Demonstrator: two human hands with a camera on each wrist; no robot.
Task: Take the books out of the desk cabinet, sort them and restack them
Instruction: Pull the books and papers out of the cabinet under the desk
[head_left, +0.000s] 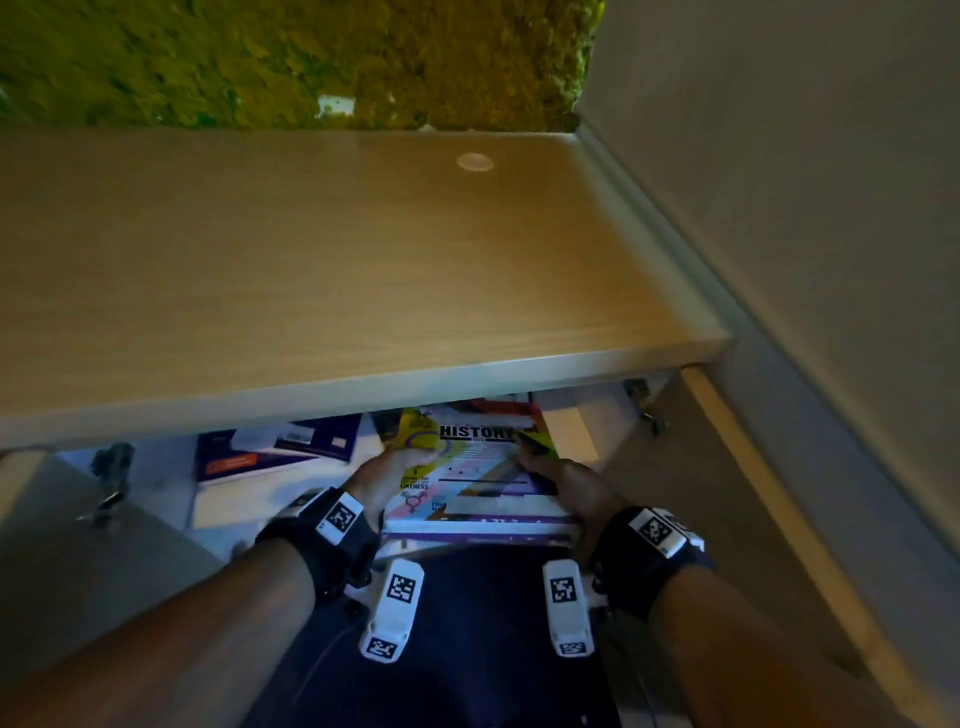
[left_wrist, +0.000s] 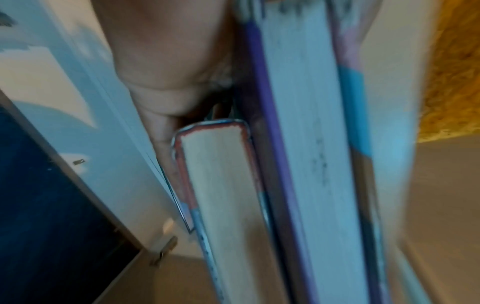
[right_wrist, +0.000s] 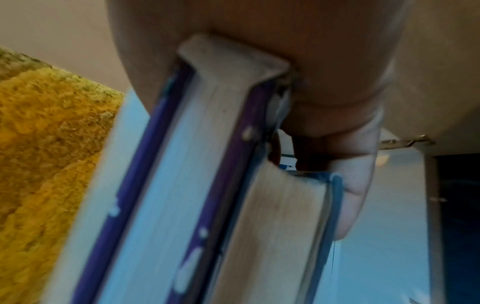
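Wood bench (head_left: 322, 270): light oak-look top that fills most of the head view, with a small round cap set into it near the back.
Cabinet (head_left: 156, 483): sits under the bench with both doors swung open, so you can see pale shelf inside and metal hinges on the door edges.
Book stack (head_left: 483, 483): a pile of books at the front of the cabinet on the right side, lying flat. The top one has a colourful cover with "HISTORY" in big letters, and a thick purple-edged one sits under it.
Left hand (head_left: 400, 475): grip is clamped on the left side of the stack, thumb on the top cover. The left wrist view shows fingers (left_wrist: 166, 131) curled under a smaller red-edged book (left_wrist: 221, 185) at the bottom.
Right hand (head_left: 561, 483): same deal on the right side, thumb on top. The right wrist view shows fingers (right_wrist: 348, 197) wrapped under the lowest book.
Other books (head_left: 270, 457): a dark blue one with an orange patch lies on top of a white one, further left in the cabinet, apart from the held stack.
Background: yellow-green mossy wall (head_left: 291, 57) behind the bench, plain wall on the right.
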